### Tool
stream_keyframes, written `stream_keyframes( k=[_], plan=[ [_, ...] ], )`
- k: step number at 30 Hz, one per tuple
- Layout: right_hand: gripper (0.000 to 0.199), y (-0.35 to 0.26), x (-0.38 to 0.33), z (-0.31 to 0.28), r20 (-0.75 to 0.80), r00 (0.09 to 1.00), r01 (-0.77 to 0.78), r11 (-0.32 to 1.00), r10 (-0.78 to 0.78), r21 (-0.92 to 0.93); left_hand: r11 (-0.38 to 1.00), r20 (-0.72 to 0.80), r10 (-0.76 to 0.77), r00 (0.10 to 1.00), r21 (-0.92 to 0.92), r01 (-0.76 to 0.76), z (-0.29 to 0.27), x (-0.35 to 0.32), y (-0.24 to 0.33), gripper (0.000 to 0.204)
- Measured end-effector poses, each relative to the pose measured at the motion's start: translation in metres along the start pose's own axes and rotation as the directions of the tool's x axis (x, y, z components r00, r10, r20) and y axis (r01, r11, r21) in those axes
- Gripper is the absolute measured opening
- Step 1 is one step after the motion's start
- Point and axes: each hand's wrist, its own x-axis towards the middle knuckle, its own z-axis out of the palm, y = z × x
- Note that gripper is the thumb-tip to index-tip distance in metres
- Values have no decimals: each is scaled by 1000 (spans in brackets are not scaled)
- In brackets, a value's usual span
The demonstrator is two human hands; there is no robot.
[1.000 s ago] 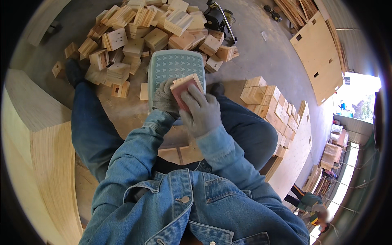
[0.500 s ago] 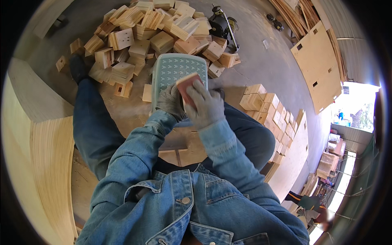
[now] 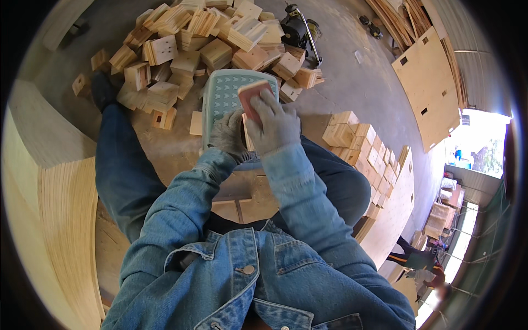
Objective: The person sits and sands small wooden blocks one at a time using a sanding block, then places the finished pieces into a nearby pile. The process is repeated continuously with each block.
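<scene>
My right hand (image 3: 273, 125), in a grey work glove, is closed round a reddish-brown sanding block (image 3: 250, 100) with a pale edge. Its fingers lie across the top of the block, which is tilted over a light green plastic stool (image 3: 220, 93) with a raised pattern. Just to the left, my gloved left hand (image 3: 226, 135) grips a pale wooden block (image 3: 248, 142) on the stool. Most of that wooden block is hidden beneath both hands, so where the sanding block meets it cannot be seen.
Beyond the stool lies a loose heap of wooden blocks (image 3: 214, 54), with a black tool with a metal bar (image 3: 302, 33) beside it. Stacked blocks (image 3: 360, 146) rest on a board at right. A plywood panel (image 3: 66, 220) rises at left. Another person (image 3: 421, 267) is at far right.
My right hand has moved slightly away from me with the sanding block, which is turned a little differently. My left hand stays almost in place. The person at far right has shifted.
</scene>
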Motion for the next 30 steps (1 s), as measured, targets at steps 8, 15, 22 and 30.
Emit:
stream_keyframes(
  k=[8,15,22,30],
  plan=[
    [52,-1,-8,-8,55,998,-17,1000,17,-10,1000,50,-19,999,25,18,6,0,-9,83],
    [58,-13,-104,-16,-3,1000,21,996,-21,92,864,96,-111,989,-483,144,20,2,-21,83],
    [54,-14,-67,-16,-4,1000,-16,990,17,140,998,39,59,997,5,-59,-18,5,11,81],
    [54,22,37,20,65,988,-142,989,138,52,1000,30,8,1000,-24,-7,4,1,0,90]
  ],
)
